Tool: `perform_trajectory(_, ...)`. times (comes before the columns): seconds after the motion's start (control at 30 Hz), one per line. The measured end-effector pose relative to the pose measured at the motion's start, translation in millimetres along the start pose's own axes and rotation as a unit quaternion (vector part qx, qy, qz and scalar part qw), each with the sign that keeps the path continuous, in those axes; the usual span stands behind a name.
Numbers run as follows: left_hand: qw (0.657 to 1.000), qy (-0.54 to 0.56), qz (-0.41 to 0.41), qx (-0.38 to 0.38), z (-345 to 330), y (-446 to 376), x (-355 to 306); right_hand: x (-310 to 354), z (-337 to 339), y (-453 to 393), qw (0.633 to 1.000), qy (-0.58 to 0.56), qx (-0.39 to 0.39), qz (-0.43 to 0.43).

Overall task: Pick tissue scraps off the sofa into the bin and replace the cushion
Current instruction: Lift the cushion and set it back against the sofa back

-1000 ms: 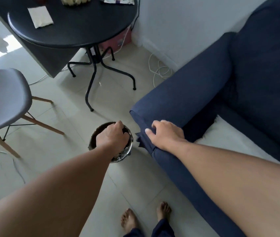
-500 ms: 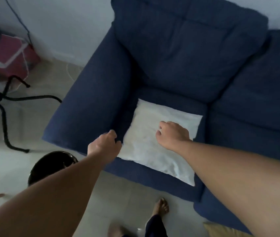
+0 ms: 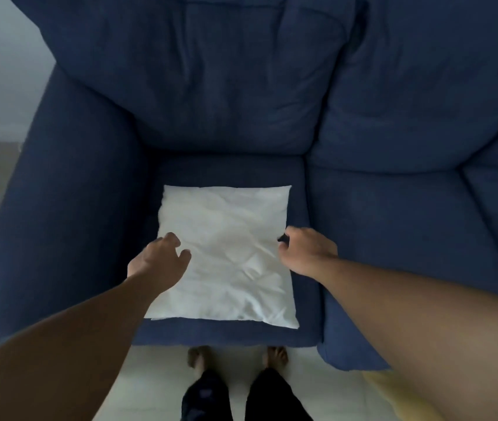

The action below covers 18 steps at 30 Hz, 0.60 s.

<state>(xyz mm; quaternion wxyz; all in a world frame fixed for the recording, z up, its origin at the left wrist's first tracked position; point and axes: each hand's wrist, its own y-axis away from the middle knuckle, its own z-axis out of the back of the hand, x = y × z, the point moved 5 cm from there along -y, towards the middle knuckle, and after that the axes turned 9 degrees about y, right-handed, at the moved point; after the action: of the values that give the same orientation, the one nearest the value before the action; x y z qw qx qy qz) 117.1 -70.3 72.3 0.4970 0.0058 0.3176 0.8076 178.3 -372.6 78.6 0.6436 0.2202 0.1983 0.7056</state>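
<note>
A white cushion (image 3: pixel 226 256) lies flat on the left seat of the dark blue sofa (image 3: pixel 393 223). My left hand (image 3: pixel 158 261) hovers at the cushion's left edge, fingers apart and slightly curled, holding nothing. My right hand (image 3: pixel 305 250) sits at the cushion's right edge. Its fingers curl down against that edge, and the back of the hand hides whether they grip it. No tissue scraps show on the sofa. The bin is out of view.
The sofa's left armrest (image 3: pixel 68 208) rises beside the cushion, and the back cushions (image 3: pixel 199 74) stand behind it. My bare feet (image 3: pixel 235 358) stand on pale floor tiles at the seat's front edge. Something yellow (image 3: pixel 393 387) lies on the floor at the lower right.
My view swung from the bin and armrest to face the sofa seat squarely. My left hand left the bin and reached the cushion's left edge; my right hand slid to its right edge.
</note>
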Motion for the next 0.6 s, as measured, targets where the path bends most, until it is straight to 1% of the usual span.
perform_trajectory(0.13, 1.000, -0.003, 0.003, 0.000, -2, -27, 6, 4, -15, -13, 1.000, -0.016, 0.024, -0.012)
perform_trajectory(0.23, 1.000, 0.013, 0.002, -0.001, -2, -47, 13, 14, -24, -25, 0.999, -0.027, 0.037, -0.024)
perform_trajectory(0.37, 0.999, 0.045, 0.024, 0.015, -7, -72, 24, 31, -42, -38, 0.992, -0.068, 0.088, -0.054)
perform_trajectory(0.5, 0.989, 0.113, 0.061, 0.073, -26, -87, 38, 40, -69, -37, 0.965, -0.149, 0.187, -0.111)
perform_trajectory(0.6, 0.976, 0.172, 0.097, 0.087, -41, -92, 52, 47, -88, -33, 0.942, -0.210, 0.224, -0.134)
